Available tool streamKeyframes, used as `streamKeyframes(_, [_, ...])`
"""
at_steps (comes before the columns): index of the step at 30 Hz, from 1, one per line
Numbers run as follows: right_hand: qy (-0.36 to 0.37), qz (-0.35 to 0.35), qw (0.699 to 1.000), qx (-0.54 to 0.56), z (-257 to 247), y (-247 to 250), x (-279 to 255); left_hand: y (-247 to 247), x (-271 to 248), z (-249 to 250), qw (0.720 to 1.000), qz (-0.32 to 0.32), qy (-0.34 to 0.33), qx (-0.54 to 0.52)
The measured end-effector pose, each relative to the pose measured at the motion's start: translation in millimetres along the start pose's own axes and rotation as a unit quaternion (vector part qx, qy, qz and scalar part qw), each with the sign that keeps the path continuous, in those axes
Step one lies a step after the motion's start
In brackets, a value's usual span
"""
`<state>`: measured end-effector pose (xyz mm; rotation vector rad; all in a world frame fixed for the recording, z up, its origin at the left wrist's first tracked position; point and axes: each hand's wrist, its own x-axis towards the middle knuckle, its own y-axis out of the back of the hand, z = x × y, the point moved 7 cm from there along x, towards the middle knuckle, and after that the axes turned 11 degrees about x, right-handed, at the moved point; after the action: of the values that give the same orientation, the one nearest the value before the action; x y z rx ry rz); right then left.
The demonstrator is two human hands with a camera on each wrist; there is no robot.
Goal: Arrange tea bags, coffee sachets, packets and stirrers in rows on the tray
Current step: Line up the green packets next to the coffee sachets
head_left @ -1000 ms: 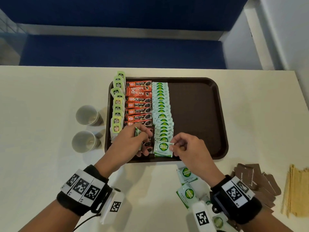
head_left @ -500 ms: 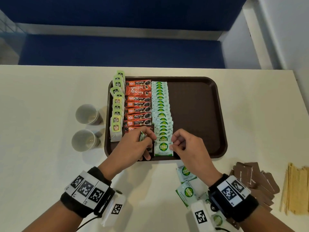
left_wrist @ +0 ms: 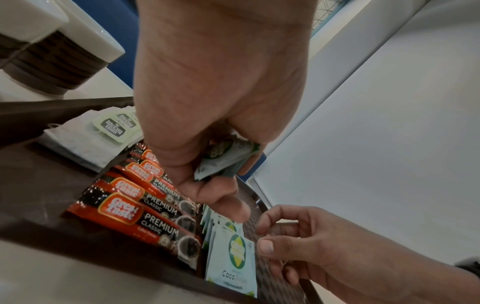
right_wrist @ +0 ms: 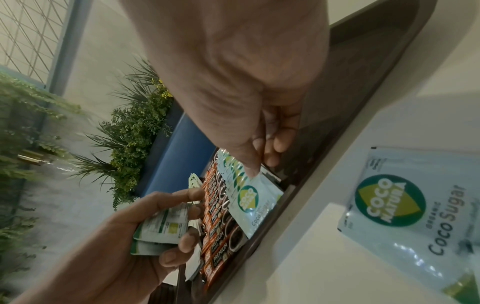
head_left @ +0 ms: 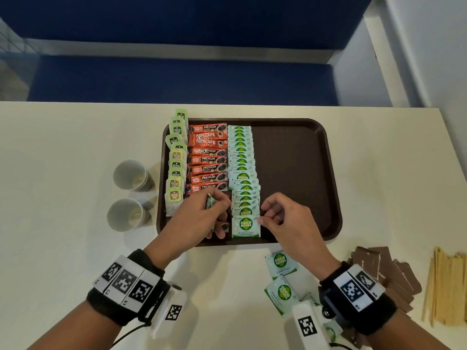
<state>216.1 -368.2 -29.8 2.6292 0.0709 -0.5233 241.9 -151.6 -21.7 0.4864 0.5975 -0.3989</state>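
A brown tray [head_left: 298, 173] holds a row of tea bags [head_left: 176, 168] on its left, then red coffee sachets [head_left: 208, 157], then overlapping coco sugar packets [head_left: 241, 168]. My left hand [head_left: 217, 207] hovers over the near end of the coffee row and grips a few coco sugar packets [left_wrist: 226, 158], which also show from the right wrist as held packets [right_wrist: 163, 226]. My right hand [head_left: 261, 219] pinches the right edge of the front sugar packet [head_left: 245, 226], which lies flat at the near end of its row. The thumb [right_wrist: 253, 170] rests on that packet's corner.
Two paper cups [head_left: 130, 175] [head_left: 123, 214] stand left of the tray. Loose coco sugar packets [head_left: 280, 263] lie on the table in front of it. Brown packets [head_left: 386, 271] and wooden stirrers [head_left: 447, 286] lie at the right front. The tray's right half is bare.
The left hand has shifted slightly right toward the sugar row, still holding its packets. The right hand stays at the front packet's edge.
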Motion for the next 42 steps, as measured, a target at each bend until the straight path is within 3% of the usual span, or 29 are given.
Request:
streamKeyframes(4, [0.022, 0.000, 0.999, 0.036, -22.4, 12.1, 7.5, 0.6, 0.8, 14.4, 0.998, -0.035, -0.015, -0.053])
streamKeyframes(7, [0.070, -0.041, 0.990, 0.114, -59.0, 16.5, 27.2, 2.6, 12.7, 38.7, 0.994, -0.059, -0.053, -0.073])
streamKeyframes(10, [0.086, -0.093, 0.977, 0.170, -91.5, 14.4, 53.4, 9.5, 30.7, 68.2, 0.991, -0.049, -0.104, -0.068])
streamKeyframes(13, [0.091, -0.087, 0.976, 0.179, -102.7, 22.1, 81.0, 21.3, 48.0, 92.8, 0.988, -0.031, -0.141, -0.062])
streamKeyframes(16, [0.082, -0.083, 0.979, 0.168, -102.9, 32.1, 104.7, 28.9, 66.0, 100.8, 0.984, -0.027, -0.136, -0.108])
streamKeyframes(24, [0.035, -0.138, 0.968, 0.205, -109.0, 29.2, 136.2, 53.7, 92.9, 103.1, 0.982, 0.070, -0.155, -0.079])
streamKeyframes(28, [0.031, -0.117, 0.968, 0.221, -99.4, 33.5, 149.5, 59.6, 103.1, 100.9, 0.987, 0.088, -0.116, -0.067])
streamKeyframes(33, [0.034, -0.126, 0.955, 0.268, -95.7, 34.2, 149.6, 62.3, 103.3, 107.2, 0.980, 0.147, -0.131, -0.040])
streamKeyframes(37, [0.041, -0.195, 0.924, 0.325, -100.0, 37.1, 141.4, 49.5, 104.1, 100.9, 0.975, 0.082, -0.068, -0.195])
streamKeyframes(40, [0.114, -0.188, 0.951, 0.216, -111.5, 45.0, 136.7, 40.1, 103.1, 100.2, 0.957, -0.003, -0.011, -0.290])
streamKeyframes(42, [0.137, -0.153, 0.961, 0.185, -114.0, 49.2, 138.1, 38.9, 102.1, 101.6, 0.959, -0.023, -0.014, -0.283])
